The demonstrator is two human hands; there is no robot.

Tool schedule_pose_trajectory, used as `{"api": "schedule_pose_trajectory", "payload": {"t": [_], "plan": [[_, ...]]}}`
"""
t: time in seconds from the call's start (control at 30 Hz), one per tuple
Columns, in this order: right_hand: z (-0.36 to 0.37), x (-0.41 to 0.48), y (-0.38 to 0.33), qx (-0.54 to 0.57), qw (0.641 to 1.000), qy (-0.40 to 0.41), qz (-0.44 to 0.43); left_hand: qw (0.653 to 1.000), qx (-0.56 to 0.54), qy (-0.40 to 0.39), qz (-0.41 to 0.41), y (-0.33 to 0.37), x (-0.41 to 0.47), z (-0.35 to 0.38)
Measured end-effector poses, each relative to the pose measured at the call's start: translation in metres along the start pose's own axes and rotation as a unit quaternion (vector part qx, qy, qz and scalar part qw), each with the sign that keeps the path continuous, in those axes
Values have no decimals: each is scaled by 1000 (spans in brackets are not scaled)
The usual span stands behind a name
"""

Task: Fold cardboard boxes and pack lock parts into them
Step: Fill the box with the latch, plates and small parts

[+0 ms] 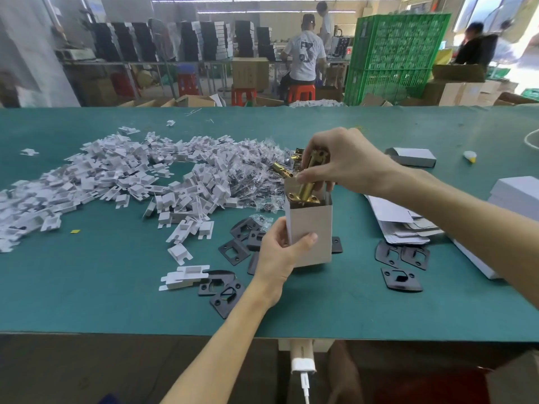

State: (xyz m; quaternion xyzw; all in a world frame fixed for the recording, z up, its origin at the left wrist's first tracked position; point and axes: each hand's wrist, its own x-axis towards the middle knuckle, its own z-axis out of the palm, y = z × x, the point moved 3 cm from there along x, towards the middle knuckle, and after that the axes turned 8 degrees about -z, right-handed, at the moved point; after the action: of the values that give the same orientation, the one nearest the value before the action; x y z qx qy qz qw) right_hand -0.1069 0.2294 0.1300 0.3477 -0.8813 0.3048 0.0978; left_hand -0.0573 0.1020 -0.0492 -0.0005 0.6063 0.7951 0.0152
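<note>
Box [311,228] upright in L hand [278,253]; brass latch [306,190] half inside, in R hand [347,161].

A single wide-angle camera rides on the person's head, facing forward and tilted down over the flat teal-surfaced worktable [379,310]. It sits close: forearms [221,339] enter from the bottom edge, and the left hand [278,255] gripping the upright white cardboard box [315,225] and the right hand [347,164] pinching the brass cylindrical latch bolt [306,189] lie mid-frame. Stacked green plastic lattice crates [396,53] stand far behind.
</note>
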Motion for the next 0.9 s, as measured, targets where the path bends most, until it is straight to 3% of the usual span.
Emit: {"api": "schedule_pose_trajectory", "payload": {"t": [0.27,0.53,0.9], "plan": [[-4,-1,3,-11,1000,12,16,1000,-8,-17,2,1,2,0],[23,-4,-7,-165,980,-106,-11,999,-10,-38,0,-1,4,1],[30,-4,-10,-175,961,-216,1,998,-9,-64,4,-1,3,2]]}}
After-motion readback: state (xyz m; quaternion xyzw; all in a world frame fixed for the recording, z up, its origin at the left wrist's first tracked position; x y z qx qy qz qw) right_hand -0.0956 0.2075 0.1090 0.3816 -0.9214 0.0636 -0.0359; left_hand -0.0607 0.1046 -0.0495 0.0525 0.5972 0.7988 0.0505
